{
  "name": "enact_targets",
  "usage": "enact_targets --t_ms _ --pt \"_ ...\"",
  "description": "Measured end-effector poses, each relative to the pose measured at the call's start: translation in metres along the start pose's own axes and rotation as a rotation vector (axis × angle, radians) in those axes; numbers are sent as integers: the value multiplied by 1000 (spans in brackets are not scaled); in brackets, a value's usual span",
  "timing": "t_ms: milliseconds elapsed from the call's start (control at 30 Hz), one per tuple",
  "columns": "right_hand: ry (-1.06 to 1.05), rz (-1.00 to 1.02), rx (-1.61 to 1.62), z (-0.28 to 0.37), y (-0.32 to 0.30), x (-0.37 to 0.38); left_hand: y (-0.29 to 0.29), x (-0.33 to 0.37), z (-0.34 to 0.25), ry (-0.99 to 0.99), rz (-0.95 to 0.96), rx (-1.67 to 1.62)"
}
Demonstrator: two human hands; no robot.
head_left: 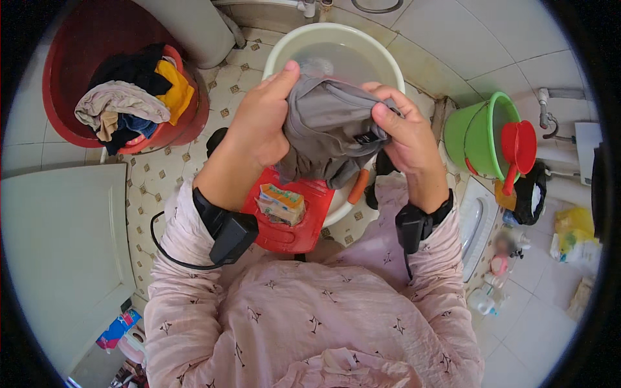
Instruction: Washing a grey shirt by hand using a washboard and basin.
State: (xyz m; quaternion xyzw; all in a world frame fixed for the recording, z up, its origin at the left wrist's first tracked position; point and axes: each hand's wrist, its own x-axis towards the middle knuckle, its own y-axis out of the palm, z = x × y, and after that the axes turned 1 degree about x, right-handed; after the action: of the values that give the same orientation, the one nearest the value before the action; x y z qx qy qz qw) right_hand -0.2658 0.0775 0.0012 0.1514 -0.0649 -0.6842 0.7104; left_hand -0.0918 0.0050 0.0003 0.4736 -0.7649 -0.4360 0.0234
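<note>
A grey garment (326,126) with a small dark label is stretched between my two hands. My left hand (264,123) grips its left side, thumb on top. My right hand (409,132) pinches the upper right edge by the label. The cloth hangs in folds over the near part of a pale round basin (279,48) holding cloudy water. Below the garment, a red plastic board (307,236) leans at the basin's near side, partly hidden by the cloth. On this board lies a bar-shaped orange and white package (281,204), its wrapper crumpled.
At the left, a large dark red tub (61,97) holds a smaller red basin heaped with clothes (123,103). A green bucket (462,136) with a red dipper (517,145) stands at the right. Past it are a squat toilet (475,223) and several bottles. A pale door (65,246) borders the left.
</note>
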Motion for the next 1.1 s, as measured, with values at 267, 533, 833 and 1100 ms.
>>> enact_targets --t_ms 267,533,833,1100 --pt "-326 -65 -450 -26 50 10 10 7 18 52 -187 18" --pt "-350 -585 -943 -52 40 61 12 29 50 237 -375 83" --pt "-484 -552 -1167 -57 26 67 20 32 66 251 -552 104" --pt "-798 -474 -1309 -66 36 59 3 39 54 197 -410 -58"
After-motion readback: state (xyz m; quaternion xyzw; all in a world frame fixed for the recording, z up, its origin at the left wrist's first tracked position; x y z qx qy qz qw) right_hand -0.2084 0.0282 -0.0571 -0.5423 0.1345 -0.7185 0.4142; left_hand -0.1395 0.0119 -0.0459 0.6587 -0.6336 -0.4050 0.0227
